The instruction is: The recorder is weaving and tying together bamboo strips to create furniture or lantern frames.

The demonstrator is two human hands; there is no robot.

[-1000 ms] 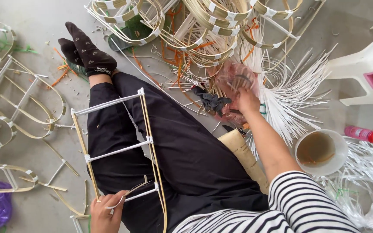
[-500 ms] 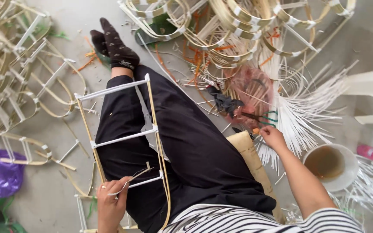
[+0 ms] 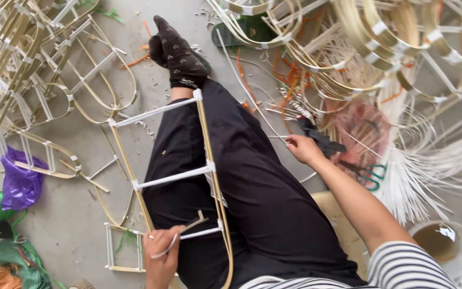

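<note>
Frame: the bamboo frame (image 3: 172, 176) lies across the lap, long axis running from the waist toward the socked foot (image 3: 180, 53), white rungs crosswise.
Room: bare floor (image 3: 81, 214) to the left; strip piles (image 3: 370, 48) crowd the right.
Left hand: left hand (image 3: 161, 251) fingers clenched around a brush (image 3: 185, 229) at the near rung.
Right hand: right hand (image 3: 303, 149) pinches a thin white strip (image 3: 252, 101) that runs off toward the far piles.

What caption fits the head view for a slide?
Seated person's left hand holds a bamboo frame across their lap while the right hand pinches a thin white strip amid scattered frames.
</note>
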